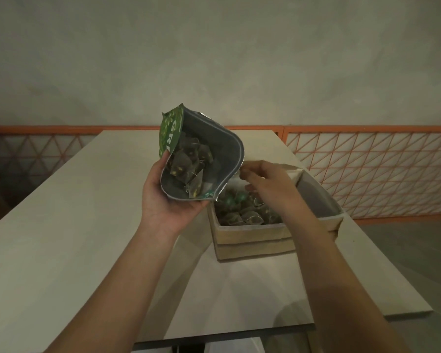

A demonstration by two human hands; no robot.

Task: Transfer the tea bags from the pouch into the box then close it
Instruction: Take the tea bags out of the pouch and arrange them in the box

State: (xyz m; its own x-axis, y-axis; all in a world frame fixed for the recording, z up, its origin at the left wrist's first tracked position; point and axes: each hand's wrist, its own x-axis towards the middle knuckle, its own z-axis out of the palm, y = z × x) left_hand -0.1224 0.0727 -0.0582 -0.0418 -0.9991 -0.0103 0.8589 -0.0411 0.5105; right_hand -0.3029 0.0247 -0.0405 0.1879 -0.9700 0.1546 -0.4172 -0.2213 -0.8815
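Note:
A green foil pouch [222,149] is held in the air with its mouth wide open toward me, showing several dark pyramid tea bags [189,159] inside. My left hand [168,200] cups the pouch from below and the left. My right hand [267,184] pinches the pouch's right rim, hovering above the box. The beige cardboard box [255,240] stands on the table just right of the pouch, lid [318,197] swung open to the right. Several tea bags [245,212] lie inside the box, some with green tags.
The pale table [61,225] stretches left and away; its near edge is at the bottom and its right edge runs close to the box. An orange lattice railing [367,169] lines the back and right, with a plain wall above.

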